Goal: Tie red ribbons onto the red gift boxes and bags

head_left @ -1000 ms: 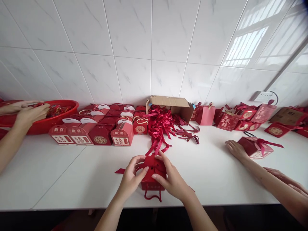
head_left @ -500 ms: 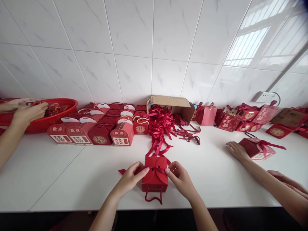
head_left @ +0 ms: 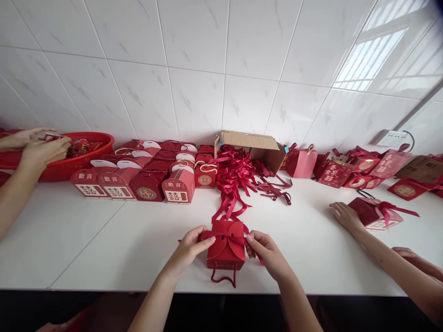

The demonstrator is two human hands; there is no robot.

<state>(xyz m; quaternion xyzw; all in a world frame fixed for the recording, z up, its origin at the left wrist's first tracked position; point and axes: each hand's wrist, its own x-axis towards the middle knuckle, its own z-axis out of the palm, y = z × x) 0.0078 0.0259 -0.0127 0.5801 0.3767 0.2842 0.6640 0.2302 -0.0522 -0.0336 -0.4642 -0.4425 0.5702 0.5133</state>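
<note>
In front of me on the table stands a small red gift box (head_left: 225,258) with curved top flaps folded over. A dark red ribbon (head_left: 237,240) runs across its top, crossing near the middle. My left hand (head_left: 191,246) pinches the ribbon at the box's left side, thumb on top. On the other side, my right hand (head_left: 265,249) pinches the ribbon's right end, with a tail hanging beneath it. A red cord handle (head_left: 223,279) droops from the box's near face. Part of the ribbon under the fingers is hidden.
Behind my box, loose ribbons (head_left: 235,173) spill from a cardboard carton (head_left: 251,139). Rows of red boxes (head_left: 147,186) stand left of it. A co-worker's hands (head_left: 48,150) hold something over a red basin (head_left: 100,137). At right, another person's hand (head_left: 346,216) rests near a ribboned box (head_left: 375,216).
The ribbon is now pulled straighter across the box top, and my right hand has drawn its end slightly outward. The whole view has shifted a little.
</note>
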